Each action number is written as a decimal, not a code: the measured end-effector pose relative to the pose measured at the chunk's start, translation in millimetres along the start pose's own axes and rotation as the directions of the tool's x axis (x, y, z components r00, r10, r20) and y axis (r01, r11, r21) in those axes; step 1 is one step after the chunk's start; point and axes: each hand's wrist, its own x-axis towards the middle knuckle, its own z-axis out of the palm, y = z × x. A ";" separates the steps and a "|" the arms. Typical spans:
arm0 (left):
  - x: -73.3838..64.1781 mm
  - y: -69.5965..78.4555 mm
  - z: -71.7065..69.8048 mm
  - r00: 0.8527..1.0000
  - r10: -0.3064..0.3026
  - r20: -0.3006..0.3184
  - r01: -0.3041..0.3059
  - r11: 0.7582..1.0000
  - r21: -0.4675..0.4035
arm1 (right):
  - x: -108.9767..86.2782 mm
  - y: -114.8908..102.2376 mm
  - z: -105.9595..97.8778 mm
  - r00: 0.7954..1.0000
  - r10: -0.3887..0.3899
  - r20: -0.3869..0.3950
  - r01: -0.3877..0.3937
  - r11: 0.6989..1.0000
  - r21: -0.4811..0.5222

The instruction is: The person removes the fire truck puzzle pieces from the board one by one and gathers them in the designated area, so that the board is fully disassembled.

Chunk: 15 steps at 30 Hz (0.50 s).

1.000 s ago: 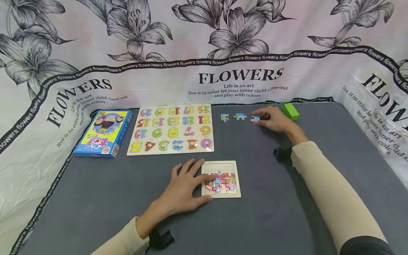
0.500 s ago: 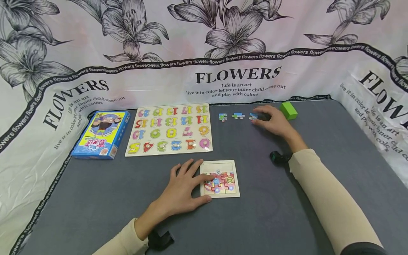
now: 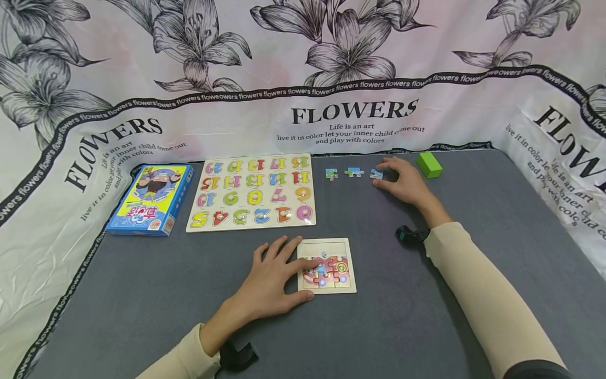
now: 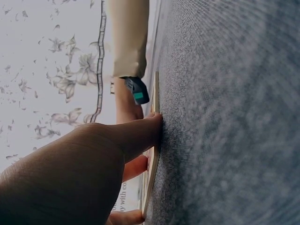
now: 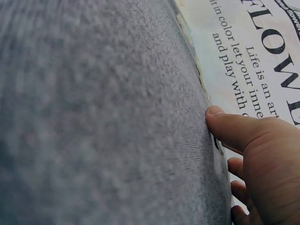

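Observation:
A small wooden jigsaw puzzle (image 3: 337, 247) in a pale square frame lies on the grey table, its lower part filled with pink and red pieces. My left hand (image 3: 262, 284) rests spread at its left side. The index finger lies on the picture and the thumb touches the near left corner; the left wrist view shows that thumb (image 4: 140, 133) against the board's edge (image 4: 156, 93). My right hand (image 3: 404, 181) pinches a blue puzzle piece (image 3: 376, 173) between thumb and index finger at the table's far side. In the right wrist view my hand (image 5: 262, 154) hides that piece.
Two more loose pieces, a green-blue one (image 3: 331, 173) and a blue one (image 3: 353, 172), lie left of my right hand. A green block (image 3: 429, 165) stands to its right. A number board (image 3: 251, 193) and a blue-yellow box (image 3: 150, 200) lie at the back left.
The head view shifted slightly. My right wrist and forearm have moved a little left, while the fingers stay at the same blue piece. My left hand and the framed puzzle have not moved.

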 end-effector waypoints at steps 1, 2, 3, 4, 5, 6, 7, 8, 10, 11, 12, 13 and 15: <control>0.0 -0.2 0.0 1.000 0.000 0.001 0.000 1.000 0.000 | 0.7 0.4 0.0 1.000 -0.004 0.003 0.004 1.000 -0.003; 0.0 -0.3 -0.1 1.000 0.000 0.002 0.000 1.000 0.001 | 1.4 0.5 0.0 1.000 -0.007 0.006 0.007 1.000 -0.003; 0.1 -0.4 -0.2 1.000 -0.001 0.003 0.001 1.000 0.001 | 2.1 0.5 -0.2 1.000 -0.010 0.010 0.010 1.000 0.001; 0.1 -0.4 -0.4 1.000 -0.001 0.004 0.001 1.000 0.001 | 2.7 0.8 -0.4 1.000 -0.014 0.014 0.014 1.000 0.004; 0.2 -0.4 -0.5 1.000 -0.001 0.004 0.001 1.000 0.000 | 3.4 1.0 -0.7 1.000 -0.019 0.017 0.019 1.000 0.007; 0.1 -0.4 -0.6 1.000 -0.001 0.005 0.001 1.000 0.000 | 4.4 1.6 -1.0 1.000 -0.024 0.020 0.024 1.000 0.011; 0.0 -0.5 -0.6 1.000 -0.001 0.005 0.001 1.000 -0.001 | 5.2 1.9 -1.4 0.999 -0.030 0.024 0.029 0.999 0.014; 0.0 -0.5 -0.7 1.000 0.000 0.006 0.000 1.000 -0.002 | 6.0 2.3 -1.8 0.999 -0.034 0.029 0.033 0.999 0.019; -0.2 -0.5 -0.8 1.000 0.001 0.005 -0.001 1.000 -0.002 | 7.8 3.8 -2.9 0.998 -0.039 0.039 0.039 0.999 0.025; -0.3 -0.5 -0.8 1.000 0.001 0.004 -0.001 1.000 -0.001 | 8.5 4.4 -3.5 0.998 -0.039 0.046 0.037 0.999 0.029; -0.3 -0.5 -0.8 1.000 0.001 0.004 -0.001 1.000 0.000 | 9.3 5.4 -4.1 0.998 -0.039 0.051 0.037 0.999 0.033; -0.3 -0.5 -0.8 1.000 0.002 0.003 -0.002 1.000 0.001 | 10.0 5.8 -4.6 0.998 -0.038 0.056 0.036 0.999 0.032; -0.1 -0.5 -0.9 1.000 0.003 0.001 -0.003 1.000 0.006 | 11.1 6.9 -5.7 0.998 -0.031 0.063 0.029 0.999 0.036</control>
